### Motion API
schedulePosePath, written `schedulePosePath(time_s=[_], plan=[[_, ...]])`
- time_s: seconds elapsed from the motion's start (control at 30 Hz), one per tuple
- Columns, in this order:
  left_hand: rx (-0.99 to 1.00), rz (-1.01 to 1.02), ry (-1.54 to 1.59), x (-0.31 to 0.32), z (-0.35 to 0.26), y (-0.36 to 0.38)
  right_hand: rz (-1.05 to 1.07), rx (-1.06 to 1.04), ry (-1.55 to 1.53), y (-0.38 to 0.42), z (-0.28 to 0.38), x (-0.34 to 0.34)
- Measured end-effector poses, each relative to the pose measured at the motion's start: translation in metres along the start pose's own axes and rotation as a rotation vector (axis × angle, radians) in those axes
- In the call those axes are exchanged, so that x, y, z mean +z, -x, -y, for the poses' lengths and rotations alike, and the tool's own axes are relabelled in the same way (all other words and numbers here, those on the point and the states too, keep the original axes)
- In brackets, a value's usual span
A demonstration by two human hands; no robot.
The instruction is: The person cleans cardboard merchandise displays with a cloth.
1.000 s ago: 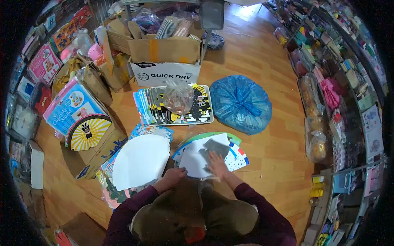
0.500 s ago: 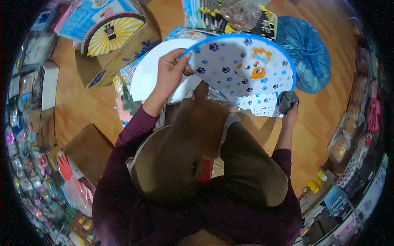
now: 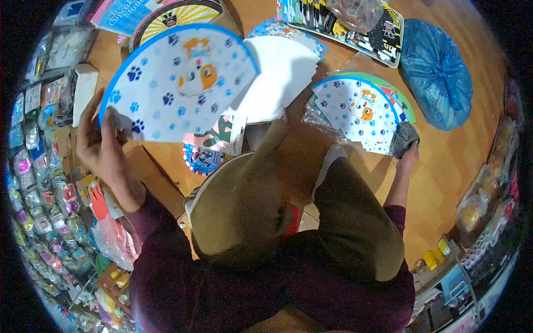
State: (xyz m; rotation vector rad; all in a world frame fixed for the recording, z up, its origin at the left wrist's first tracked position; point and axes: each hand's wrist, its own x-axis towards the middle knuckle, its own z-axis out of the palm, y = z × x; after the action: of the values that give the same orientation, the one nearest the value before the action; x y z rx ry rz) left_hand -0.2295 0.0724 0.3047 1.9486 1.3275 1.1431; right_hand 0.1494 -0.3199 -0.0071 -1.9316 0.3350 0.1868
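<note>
My left hand (image 3: 108, 152) pinches the left edge of a fan-shaped card (image 3: 152, 102), white with a blue curved rim, blue paw prints and a cartoon dog. It is raised over the left side of the floor. In my right hand (image 3: 409, 157) is a crumpled dark grey cloth (image 3: 405, 139), touching the right corner of a second dog-print card (image 3: 358, 114). That card lies on other printed sheets and clear plastic. Between the two sits a stack of plain white fan-shaped cards (image 3: 280, 72), blank side up.
A tied blue plastic bag (image 3: 437, 75) stands at the right. Behind are a tray of black and yellow printed pieces (image 3: 383, 30) and a yellow striped fan-shaped card (image 3: 172, 21). Packed goods (image 3: 41, 205) line the left side. A brown cardboard piece (image 3: 152, 177) lies near my left knee.
My left hand has carried its dog-print card leftward, away from the other one, uncovering the second card. My right hand stays by that card with the cloth. The view has shifted somewhat.
</note>
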Motion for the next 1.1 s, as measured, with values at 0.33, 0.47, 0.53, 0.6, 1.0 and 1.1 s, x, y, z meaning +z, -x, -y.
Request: schedulePosePath(time_s=[0.33,0.47,0.53,0.6,1.0,1.1], plan=[[0.434,0.234,-0.852,0.021,-0.024,-0.024,0.087,-0.065,-0.028,-0.008,-0.033,-0.002],[0.549,0.194,-0.931,0.0,-0.033,-0.04,0.117,-0.061,-0.018,-0.011,-0.034,-0.004],[0.511,0.208,-0.944,-0.011,-0.036,-0.043,0.115,-0.063,-0.005,-0.006,-0.032,-0.002],[0.518,0.222,-0.96,-0.007,-0.045,-0.041,0.148,-0.056,0.083,-0.015,-0.038,-0.002],[0.848,0.783,-0.739,0.192,-0.017,0.004,0.186,0.032,0.044,0.002,-0.023,0.004],[0.87,0.786,-0.589,0.251,0.028,0.025,0.16,-0.008,0.124,-0.002,-0.027,0.002]])
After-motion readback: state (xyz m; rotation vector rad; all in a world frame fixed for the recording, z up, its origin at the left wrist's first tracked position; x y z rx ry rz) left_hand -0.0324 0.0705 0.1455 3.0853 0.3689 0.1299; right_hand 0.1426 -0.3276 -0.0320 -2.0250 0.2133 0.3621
